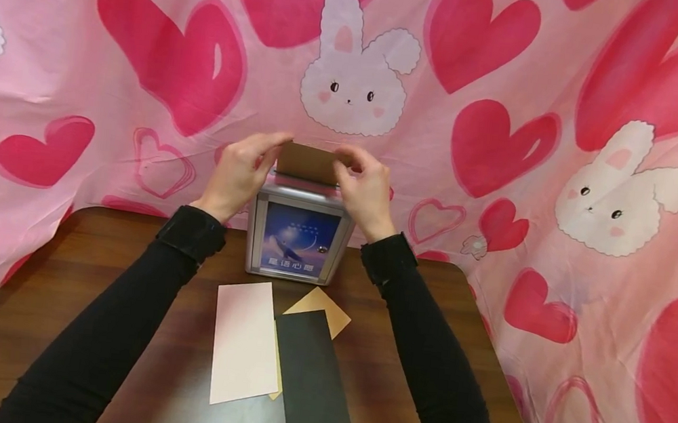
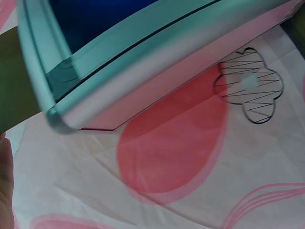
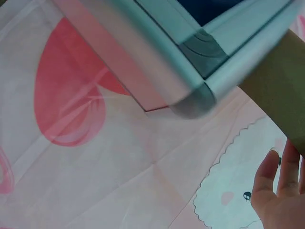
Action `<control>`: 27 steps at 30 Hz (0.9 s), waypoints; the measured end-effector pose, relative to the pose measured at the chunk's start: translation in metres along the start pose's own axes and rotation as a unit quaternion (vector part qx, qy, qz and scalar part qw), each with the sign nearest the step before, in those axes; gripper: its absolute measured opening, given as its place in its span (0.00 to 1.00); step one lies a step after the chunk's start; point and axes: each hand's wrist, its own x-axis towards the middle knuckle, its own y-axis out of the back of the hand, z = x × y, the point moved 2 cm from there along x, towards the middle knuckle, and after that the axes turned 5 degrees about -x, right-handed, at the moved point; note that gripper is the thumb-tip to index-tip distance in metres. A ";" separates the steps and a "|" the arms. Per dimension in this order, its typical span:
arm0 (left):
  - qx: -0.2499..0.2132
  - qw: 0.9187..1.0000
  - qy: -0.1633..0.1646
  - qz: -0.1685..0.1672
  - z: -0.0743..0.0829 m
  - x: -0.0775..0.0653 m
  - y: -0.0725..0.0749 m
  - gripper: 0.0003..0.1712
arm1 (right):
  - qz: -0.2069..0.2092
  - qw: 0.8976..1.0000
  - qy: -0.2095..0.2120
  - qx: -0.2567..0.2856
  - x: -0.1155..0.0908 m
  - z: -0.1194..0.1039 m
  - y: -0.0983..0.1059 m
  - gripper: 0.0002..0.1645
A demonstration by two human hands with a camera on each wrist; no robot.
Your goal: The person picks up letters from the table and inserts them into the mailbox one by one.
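A flat brown envelope (image 1: 308, 163) stands upright at the top of a silver-framed box (image 1: 258, 238) with a blue picture front and a small lock. My left hand (image 1: 241, 168) pinches the envelope at its left side. On the right side, my right hand (image 1: 366, 187) holds it between thumb and fingers. Whether its lower edge is inside a slot cannot be made out. In the left wrist view the envelope (image 2: 16, 81) shows beside the box corner, with a finger at the frame's edge. Fingers also touch the envelope (image 3: 281, 90) in the right wrist view.
On the brown wooden table (image 1: 138, 328), in front of the box, lie a pale pink envelope (image 1: 246, 345), a black one (image 1: 312, 379) and a tan one (image 1: 329, 309), partly overlapping, with a yellow edge (image 1: 278, 369) between. A pink heart-patterned cloth (image 1: 265, 88) hangs behind.
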 end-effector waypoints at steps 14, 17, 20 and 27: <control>0.046 0.994 0.047 -0.089 -0.021 -0.021 -0.013 0.23 | -0.057 0.994 -0.006 -0.096 -0.011 0.017 -0.025 0.17; 0.064 0.990 0.060 -0.110 -0.024 -0.023 -0.015 0.23 | -0.104 0.985 -0.008 -0.139 -0.015 0.019 -0.031 0.21; 0.086 0.986 0.065 -0.131 -0.025 -0.027 -0.016 0.21 | -0.141 0.975 -0.014 -0.169 -0.020 0.023 -0.036 0.23; 0.114 0.980 0.058 -0.150 -0.020 -0.030 -0.017 0.18 | -0.149 0.963 -0.002 -0.223 -0.027 0.024 -0.037 0.25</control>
